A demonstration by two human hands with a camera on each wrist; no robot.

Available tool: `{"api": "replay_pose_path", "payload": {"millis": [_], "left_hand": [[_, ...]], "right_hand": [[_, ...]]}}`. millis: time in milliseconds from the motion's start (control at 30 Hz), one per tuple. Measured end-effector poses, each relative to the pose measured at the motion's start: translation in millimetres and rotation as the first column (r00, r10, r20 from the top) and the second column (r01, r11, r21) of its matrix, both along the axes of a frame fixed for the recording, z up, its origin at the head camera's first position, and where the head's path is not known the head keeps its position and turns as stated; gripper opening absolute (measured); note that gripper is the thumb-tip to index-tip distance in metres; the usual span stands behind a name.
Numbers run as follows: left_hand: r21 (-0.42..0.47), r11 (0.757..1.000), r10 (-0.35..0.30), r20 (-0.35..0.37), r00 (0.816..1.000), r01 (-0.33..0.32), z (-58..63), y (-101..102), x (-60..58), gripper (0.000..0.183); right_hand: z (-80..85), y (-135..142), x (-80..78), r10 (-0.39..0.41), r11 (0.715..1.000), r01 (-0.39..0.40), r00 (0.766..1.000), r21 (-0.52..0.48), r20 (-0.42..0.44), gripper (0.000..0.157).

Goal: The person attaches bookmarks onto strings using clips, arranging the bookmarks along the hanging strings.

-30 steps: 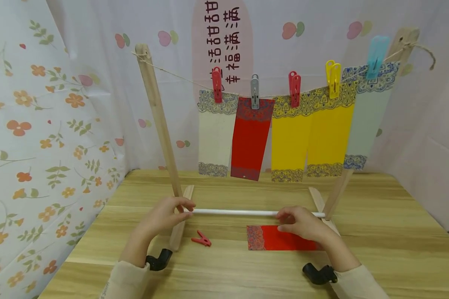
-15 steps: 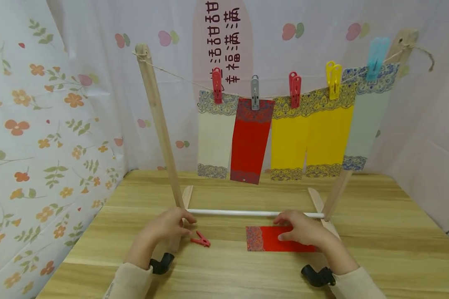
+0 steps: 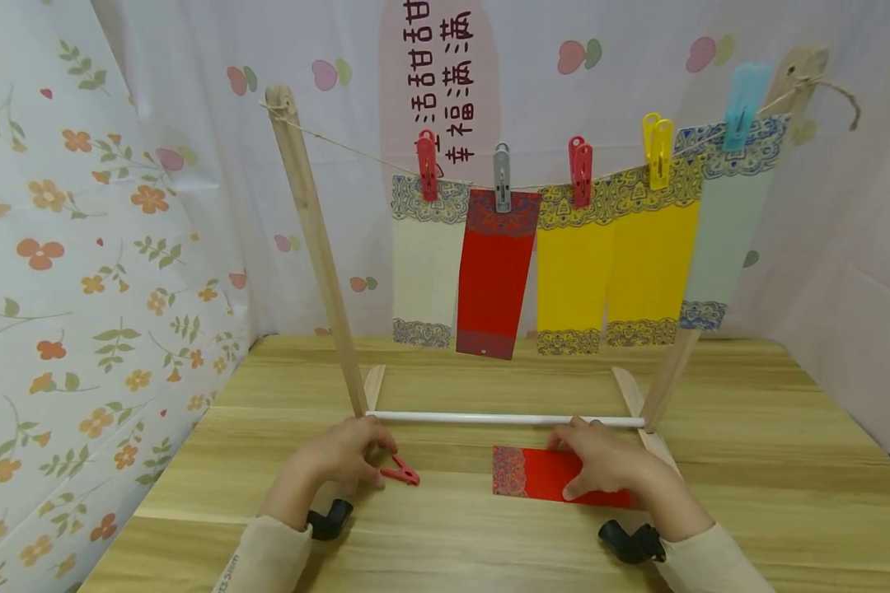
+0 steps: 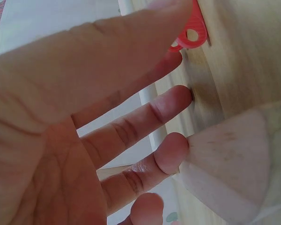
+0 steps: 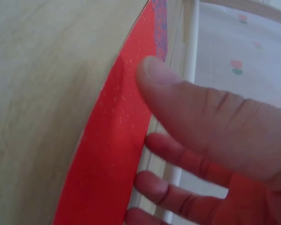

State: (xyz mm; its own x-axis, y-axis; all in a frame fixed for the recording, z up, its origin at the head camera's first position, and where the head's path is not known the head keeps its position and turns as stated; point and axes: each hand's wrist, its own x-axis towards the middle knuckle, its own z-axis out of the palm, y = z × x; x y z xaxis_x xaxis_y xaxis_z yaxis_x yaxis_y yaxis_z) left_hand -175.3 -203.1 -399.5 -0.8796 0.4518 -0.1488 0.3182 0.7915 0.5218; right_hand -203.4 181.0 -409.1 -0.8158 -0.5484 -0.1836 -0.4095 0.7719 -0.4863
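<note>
A small red clothespin (image 3: 402,471) lies on the wooden table. My left hand (image 3: 341,457) is at its handle end, thumb and index finger on either side; in the left wrist view the thumb partly covers the clothespin (image 4: 195,30), and the other fingers extend loosely. To the right, a red paper card (image 3: 545,473) with a patterned end lies flat. My right hand (image 3: 604,461) spans this card, the thumb over its near side. In the right wrist view the fingertips meet the far edge of the card (image 5: 107,122), with the thumb above its surface.
Behind the hands stands a wooden frame (image 3: 311,231) with a white crossbar (image 3: 475,417). From its string (image 3: 356,151) hang several patterned cards, including a red card (image 3: 493,280), under clothespins. A flowered curtain (image 3: 119,247) borders the left side.
My left hand has come down from the crossbar's left end to the clothespin. My right hand has lowered onto the red card, which has turned slightly.
</note>
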Motion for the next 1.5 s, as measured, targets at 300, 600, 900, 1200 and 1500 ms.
{"api": "replay_pose_path", "payload": {"millis": [300,600,900,1200,1500], "left_hand": [[-0.038,0.998,0.053,-0.008,0.999,-0.053,-1.6,2.7,3.1,0.033],[-0.064,0.998,0.023,-0.007,1.0,-0.023,-3.2,5.2,4.7,0.036],[-0.061,0.998,0.01,-0.019,1.0,-0.011,-5.9,5.5,4.6,0.032],[-0.053,0.999,-0.004,-0.026,1.0,0.002,-6.2,3.6,3.0,0.028],[0.043,0.999,0.0,0.018,1.0,-0.001,-6.9,-0.1,1.4,0.022]], "right_hand": [[0.0,-1.1,3.0,-0.036,0.996,0.037,0.999,0.08,-0.011,0.061],[1.0,-4.1,6.4,-0.05,0.993,0.051,0.999,0.109,-0.009,0.061],[1.7,-6.2,8.5,-0.061,0.989,0.062,0.998,0.135,-0.007,0.061],[1.7,-4.3,6.4,-0.051,0.989,0.051,0.999,0.141,-0.007,0.062],[-1.9,-2.1,4.5,-0.06,0.989,0.057,0.998,0.136,0.024,0.064]]}}
